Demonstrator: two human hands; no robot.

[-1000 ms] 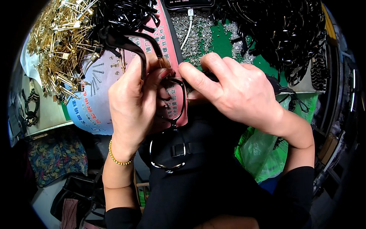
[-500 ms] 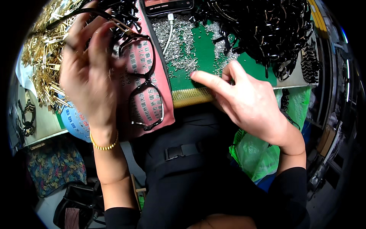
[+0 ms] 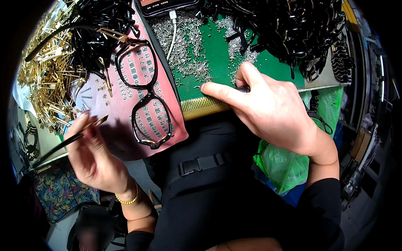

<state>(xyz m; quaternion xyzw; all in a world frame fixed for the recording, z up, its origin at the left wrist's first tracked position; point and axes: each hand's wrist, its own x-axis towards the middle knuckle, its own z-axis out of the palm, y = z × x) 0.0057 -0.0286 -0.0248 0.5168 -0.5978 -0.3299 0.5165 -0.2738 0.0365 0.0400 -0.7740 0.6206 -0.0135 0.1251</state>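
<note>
My left hand (image 3: 98,157), near the left table edge, pinches a loose black eyeglass temple (image 3: 63,144) with a gold-coloured metal end. To its right, a black eyeglass frame (image 3: 149,93) without visible lenses lies on a pink printed cloth (image 3: 115,142). One temple (image 3: 63,28) extends leftward from the frame's far end. My right hand (image 3: 278,115) rests at the front of the green mat (image 3: 215,46). Its index fingertip touches the near edge of the small silver screws (image 3: 190,69). The other fingers curl around a dark object (image 3: 243,89), mostly hidden.
Gold-coloured metal parts (image 3: 46,83) are heaped at the left, beside black temples (image 3: 90,48). A large pile of glossy black parts (image 3: 293,33) covers the far right. A phone (image 3: 167,6) with a white cable (image 3: 173,35) lies at the back. Green plastic bags (image 3: 284,167) hang below the table.
My left hand has come down toward me, away from the frame's far end, and now shows a loose temple in its fingers. My right hand has barely moved.
</note>
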